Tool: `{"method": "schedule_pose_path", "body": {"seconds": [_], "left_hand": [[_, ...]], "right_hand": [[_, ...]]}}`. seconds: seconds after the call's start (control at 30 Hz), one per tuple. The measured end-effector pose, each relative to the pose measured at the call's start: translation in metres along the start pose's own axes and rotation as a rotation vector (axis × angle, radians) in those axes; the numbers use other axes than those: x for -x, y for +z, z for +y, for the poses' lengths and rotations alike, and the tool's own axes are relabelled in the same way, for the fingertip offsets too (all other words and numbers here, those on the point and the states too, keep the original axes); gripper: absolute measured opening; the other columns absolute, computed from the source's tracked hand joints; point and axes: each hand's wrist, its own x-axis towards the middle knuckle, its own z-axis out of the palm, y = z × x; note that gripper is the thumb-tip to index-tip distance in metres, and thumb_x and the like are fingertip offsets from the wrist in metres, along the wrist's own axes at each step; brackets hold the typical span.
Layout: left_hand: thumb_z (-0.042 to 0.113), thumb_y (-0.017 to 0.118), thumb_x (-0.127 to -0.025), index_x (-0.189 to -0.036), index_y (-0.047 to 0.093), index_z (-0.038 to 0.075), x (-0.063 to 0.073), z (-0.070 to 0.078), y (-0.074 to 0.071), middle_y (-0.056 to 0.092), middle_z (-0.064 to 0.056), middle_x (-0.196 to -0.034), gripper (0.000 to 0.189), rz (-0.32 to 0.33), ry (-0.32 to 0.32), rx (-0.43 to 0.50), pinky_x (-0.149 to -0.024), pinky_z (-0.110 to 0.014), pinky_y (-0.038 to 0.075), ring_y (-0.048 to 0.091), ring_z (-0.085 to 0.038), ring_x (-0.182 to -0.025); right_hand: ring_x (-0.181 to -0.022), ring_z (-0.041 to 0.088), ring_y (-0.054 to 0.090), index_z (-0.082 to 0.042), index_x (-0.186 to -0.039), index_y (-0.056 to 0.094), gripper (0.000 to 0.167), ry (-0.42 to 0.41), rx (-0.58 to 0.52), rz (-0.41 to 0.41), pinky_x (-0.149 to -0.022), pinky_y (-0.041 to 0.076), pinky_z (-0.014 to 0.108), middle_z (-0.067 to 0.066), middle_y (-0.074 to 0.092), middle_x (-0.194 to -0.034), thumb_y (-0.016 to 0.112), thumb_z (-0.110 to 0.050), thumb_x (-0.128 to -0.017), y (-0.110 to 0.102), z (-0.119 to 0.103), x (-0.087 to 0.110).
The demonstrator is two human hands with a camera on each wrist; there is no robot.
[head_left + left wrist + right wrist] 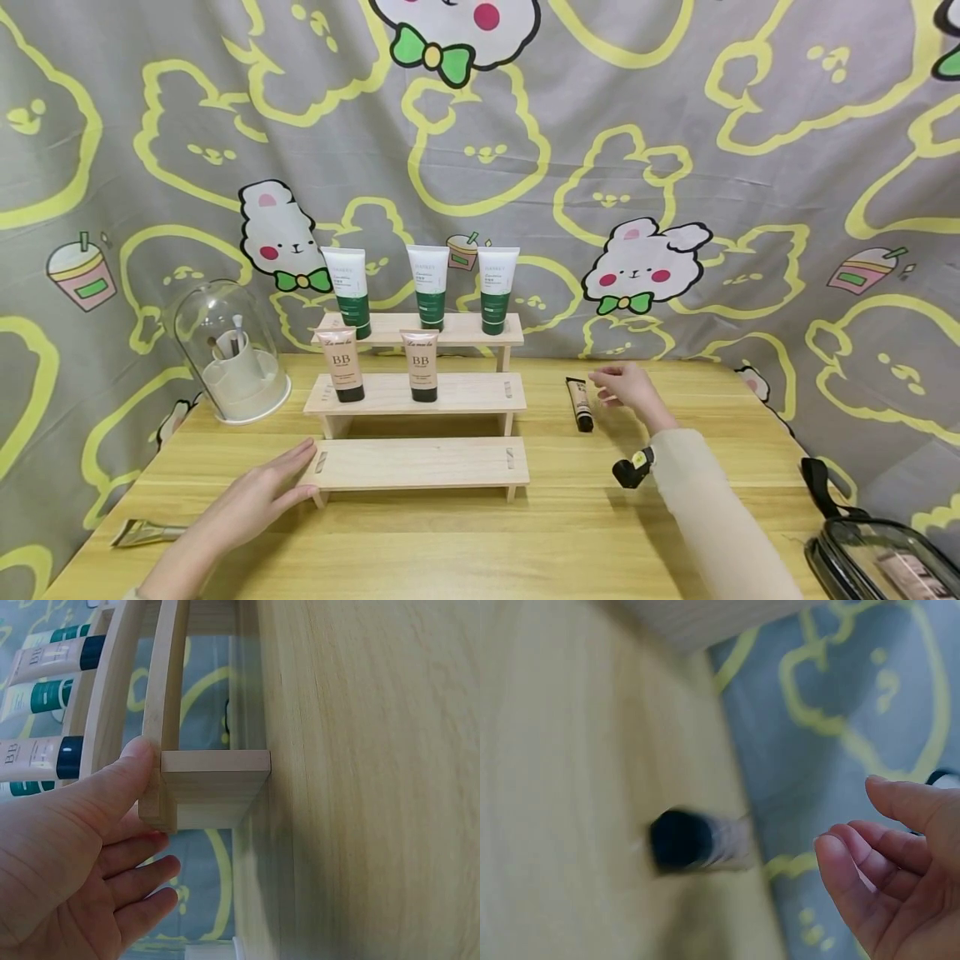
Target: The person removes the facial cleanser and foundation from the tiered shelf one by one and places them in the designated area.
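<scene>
At four o'clock, head view: beige tube (579, 397), black-capped, lying; beside it, right hand (630, 390), fingers loosely curved, empty. At eight: left hand (251, 498), thumb and fingers apart, touching lowest step (420, 462).

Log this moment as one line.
left hand: touching lowest shelf; right hand: empty, beside lying tube; middle shelf: two BB tubes; top shelf: three green-white tubes

A: Item one?
B: Left hand (82, 847), thumb against the end of a pale wooden shelf (166, 682), other visible fingers loosely bent.
A: Stock?
B: Pink BB tubes (34, 755), two, dark-capped; white-and-green tubes (49, 697) behind, partly hidden.
A: Surroundings?
B: Wood-grain tabletop (367, 787); grey cloth (196, 851), yellow-lined.
</scene>
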Motion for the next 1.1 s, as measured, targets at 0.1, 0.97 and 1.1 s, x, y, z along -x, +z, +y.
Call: {"method": "schedule_pose_path", "body": {"seconds": [0.1, 0.97, 1.1], "left_hand": [[0.028, 0.063, -0.087, -0.127, 0.049, -0.008, 0.0, -0.001, 0.001, 0.043, -0.024, -0.133, 0.055, 0.001, 0.0, 0.0, -0.094, -0.055, 0.037, 0.045, -0.041, -0.116], [0.028, 0.063, -0.087, -0.127, 0.05, -0.008, 0.001, 0.0, 0.0, 0.044, -0.024, -0.132, 0.055, 0.016, 0.017, -0.004, -0.094, -0.054, 0.038, 0.047, -0.041, -0.115], [0.028, 0.063, -0.087, -0.128, 0.048, -0.008, 0.001, 0.0, 0.0, 0.043, -0.023, -0.134, 0.056, 0.003, 0.0, 0.0, -0.095, -0.054, 0.037, 0.046, -0.041, -0.116]], "right_hand": [[-0.075, 0.02, 0.062, 0.014, -0.118, 0.052, 0.04, -0.076, -0.019, -0.006, -0.066, 0.057, 0.034, 0.021, 0.061, -0.1, 0.057, -0.017, -0.093, -0.004, -0.017, 0.006], [-0.081, 0.033, 0.06, 0.006, -0.109, 0.061, 0.027, -0.494, -0.017, -0.142, -0.057, 0.057, 0.033, 0.013, 0.064, -0.091, 0.066, -0.009, -0.086, 0.085, -0.126, 0.054], [-0.078, 0.032, 0.06, 0.005, -0.108, 0.062, 0.026, -0.496, -0.035, -0.177, -0.055, 0.056, 0.034, 0.012, 0.063, -0.088, 0.067, -0.006, -0.085, 0.107, -0.13, 0.054]]}}
